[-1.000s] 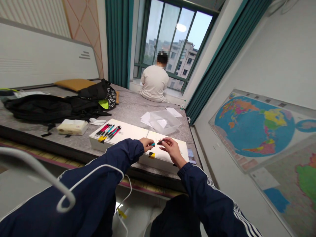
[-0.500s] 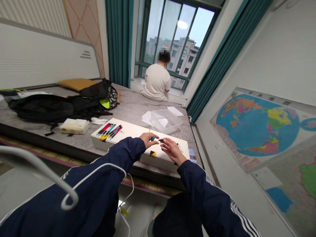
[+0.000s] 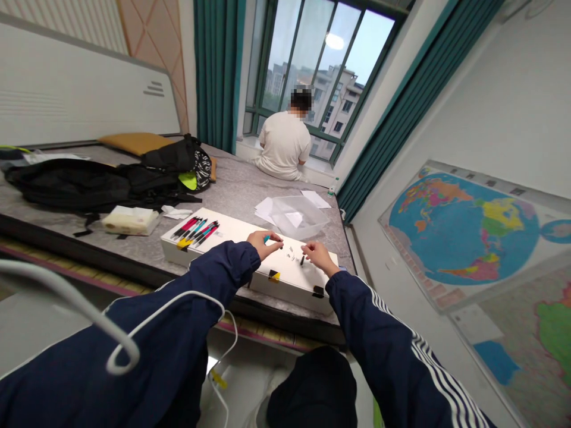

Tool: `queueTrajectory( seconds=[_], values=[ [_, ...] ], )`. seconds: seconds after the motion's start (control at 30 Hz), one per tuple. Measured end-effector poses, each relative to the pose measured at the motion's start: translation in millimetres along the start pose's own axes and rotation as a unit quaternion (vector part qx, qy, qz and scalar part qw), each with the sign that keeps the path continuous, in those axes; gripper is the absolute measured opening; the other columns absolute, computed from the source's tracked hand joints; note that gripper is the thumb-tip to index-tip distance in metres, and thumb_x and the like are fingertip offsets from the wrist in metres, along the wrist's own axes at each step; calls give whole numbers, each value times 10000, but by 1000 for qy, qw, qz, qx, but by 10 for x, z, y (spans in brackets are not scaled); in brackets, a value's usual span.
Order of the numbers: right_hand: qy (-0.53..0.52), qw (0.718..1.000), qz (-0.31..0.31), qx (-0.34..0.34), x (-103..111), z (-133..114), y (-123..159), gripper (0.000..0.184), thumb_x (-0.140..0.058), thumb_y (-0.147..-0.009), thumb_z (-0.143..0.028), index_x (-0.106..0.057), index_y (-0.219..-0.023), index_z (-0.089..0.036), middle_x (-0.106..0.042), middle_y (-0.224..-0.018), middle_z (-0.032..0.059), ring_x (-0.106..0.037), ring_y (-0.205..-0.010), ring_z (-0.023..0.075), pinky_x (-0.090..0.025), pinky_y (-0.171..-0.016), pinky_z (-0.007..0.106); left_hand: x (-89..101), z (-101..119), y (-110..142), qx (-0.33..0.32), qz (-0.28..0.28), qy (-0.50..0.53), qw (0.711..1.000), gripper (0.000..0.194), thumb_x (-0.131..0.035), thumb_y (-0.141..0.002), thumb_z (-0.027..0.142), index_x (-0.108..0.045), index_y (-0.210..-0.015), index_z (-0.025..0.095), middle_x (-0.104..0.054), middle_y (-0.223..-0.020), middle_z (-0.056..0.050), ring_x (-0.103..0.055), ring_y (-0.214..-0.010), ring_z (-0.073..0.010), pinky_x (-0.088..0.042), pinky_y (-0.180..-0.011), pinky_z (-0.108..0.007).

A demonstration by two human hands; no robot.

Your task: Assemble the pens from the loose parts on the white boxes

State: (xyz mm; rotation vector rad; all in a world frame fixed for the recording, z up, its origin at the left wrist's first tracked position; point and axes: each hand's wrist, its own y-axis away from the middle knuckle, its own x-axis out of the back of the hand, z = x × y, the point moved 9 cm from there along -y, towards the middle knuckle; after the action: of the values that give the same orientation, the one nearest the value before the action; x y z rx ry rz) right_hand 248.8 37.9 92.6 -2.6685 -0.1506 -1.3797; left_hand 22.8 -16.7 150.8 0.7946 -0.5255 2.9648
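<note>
My left hand (image 3: 264, 242) is closed on a small teal pen part (image 3: 266, 239) above a long white box (image 3: 232, 233). My right hand (image 3: 316, 254) pinches a dark pen part (image 3: 302, 260) and holds it tip-down just over the box's right half. A few tiny pen pieces (image 3: 289, 255) lie on the box between my hands. Several assembled red, teal and black pens (image 3: 196, 229) lie in a row on the box's left end.
A clear plastic tub (image 3: 298, 216) and loose white papers (image 3: 265, 209) sit behind the box on the grey platform. Black bags (image 3: 89, 184) and a tissue pack (image 3: 129, 219) lie at the left. Another person (image 3: 285, 142) sits by the window. World maps cover the right wall.
My hands have moved apart and dropped toward the box. The right hand turned its dark part from level to pointing down. The left hand kept the teal part.
</note>
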Motion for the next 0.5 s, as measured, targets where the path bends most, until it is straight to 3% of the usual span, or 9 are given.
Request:
queueTrajectory(
  seconds=[0.17, 0.33, 0.5],
  values=[
    [109, 993, -23, 32, -111, 95, 2, 82, -631, -727, -200, -677, -742, -134, -695, -792, 81, -612, -749, 173, -419, -727, 256, -49, -175, -43, 10, -12, 11, 1000, 268, -679, -673, 397, -715, -811, 170, -718, -790, -34, -655, -802, -187, -479, -785, -287],
    [169, 981, -58, 77, -326, -100, -19, 127, -606, -771, -245, -690, -827, -166, -700, -856, 66, -613, -796, 169, -403, -736, 236, -87, -417, -68, 36, -28, 10, 999, 337, -691, -634, 448, -723, -803, 158, -715, -751, -40, -654, -757, -187, -494, -743, -284],
    [200, 973, -67, 97, -484, -273, -190, 143, -591, -783, -225, -688, -869, -166, -699, -896, 82, -614, -826, 182, -400, -747, 246, -105, -492, -21, 33, -56, -32, 997, 288, -697, -626, 417, -734, -785, 180, -716, -735, -25, -654, -753, -180, -486, -741, -266]
  ],
)
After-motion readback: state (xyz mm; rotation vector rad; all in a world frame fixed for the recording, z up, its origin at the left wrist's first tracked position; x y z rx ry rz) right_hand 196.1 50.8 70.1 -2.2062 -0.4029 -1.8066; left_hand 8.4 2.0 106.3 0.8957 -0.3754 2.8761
